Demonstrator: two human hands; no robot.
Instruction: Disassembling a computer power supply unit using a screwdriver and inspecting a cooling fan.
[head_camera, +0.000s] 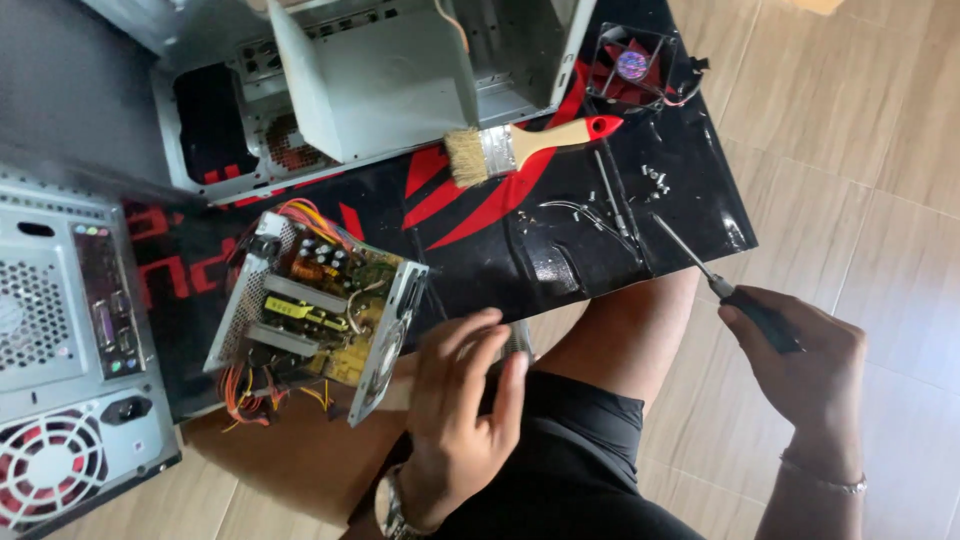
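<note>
Left hand rested open beside opened power supply, cover already removed; screwdriver gripped in right hand; loose screws laid out.

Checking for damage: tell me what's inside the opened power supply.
Inside the power supply: a yellowish circuit board, grey heat sinks, capacitors, a copper coil and coloured wires. The board's underside and whatever lies behind the casing walls are hidden.

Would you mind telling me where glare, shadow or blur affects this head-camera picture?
In the head view, daylight glares off the glossy black mat near the loose screws; the upper left corner lies in dim shadow; the left hand looks slightly soft beside the open power supply, while the right hand with its screwdriver and the paintbrush are sharp; wide-angle distortion tilts the computer cases.
</note>
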